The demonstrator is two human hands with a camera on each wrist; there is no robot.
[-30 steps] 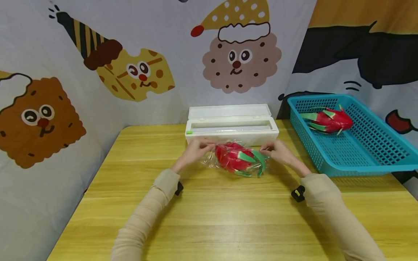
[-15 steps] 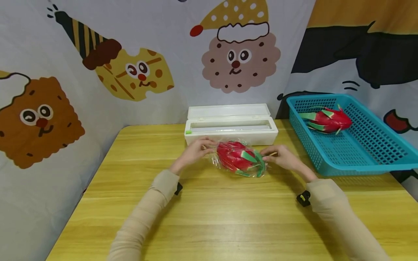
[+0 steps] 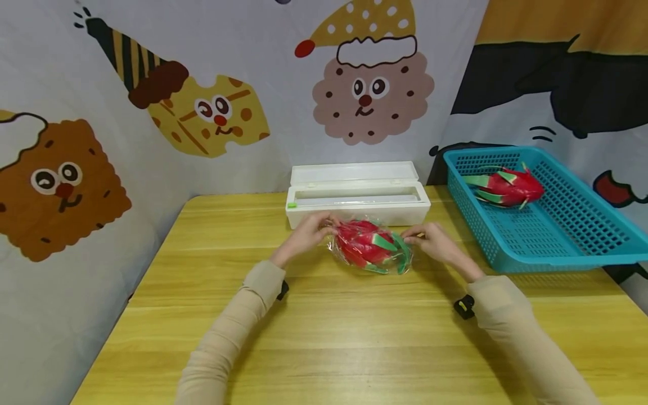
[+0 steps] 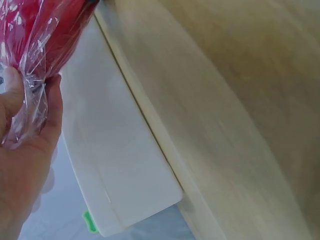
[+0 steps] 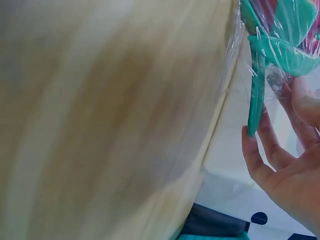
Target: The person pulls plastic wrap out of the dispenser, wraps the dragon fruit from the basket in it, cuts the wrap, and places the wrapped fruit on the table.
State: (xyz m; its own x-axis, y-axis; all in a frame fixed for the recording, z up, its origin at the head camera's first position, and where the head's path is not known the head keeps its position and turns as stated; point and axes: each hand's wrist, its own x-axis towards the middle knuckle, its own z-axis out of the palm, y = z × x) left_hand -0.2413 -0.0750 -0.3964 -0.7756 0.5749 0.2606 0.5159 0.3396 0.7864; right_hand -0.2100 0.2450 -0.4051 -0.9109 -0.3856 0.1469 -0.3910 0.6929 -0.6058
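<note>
A red dragon fruit [image 3: 360,243] with green leaf tips lies wrapped in clear plastic film, in front of a white cling film box. At its left end my left hand [image 3: 306,234] holds the film. The left wrist view shows the gathered film [image 4: 33,102] bunched between thumb and fingers. My right hand [image 3: 436,242] is at the leafy end, thumb and forefinger pinching the film [image 5: 278,82] there. A long green leaf [image 5: 257,95] points down beside its other fingers, which are spread.
The cling film box [image 3: 359,215] stands at the table's back edge, lid raised, a roll inside. A blue plastic basket [image 3: 567,261] at the right holds a second dragon fruit [image 3: 517,188]. A printed cloth [image 3: 283,118] hangs behind the wooden table [image 3: 334,343].
The film at the left end has been drawn in and gathered by my left hand, which shifted slightly right. My right hand moved a little outward, then back to the leafy end.
</note>
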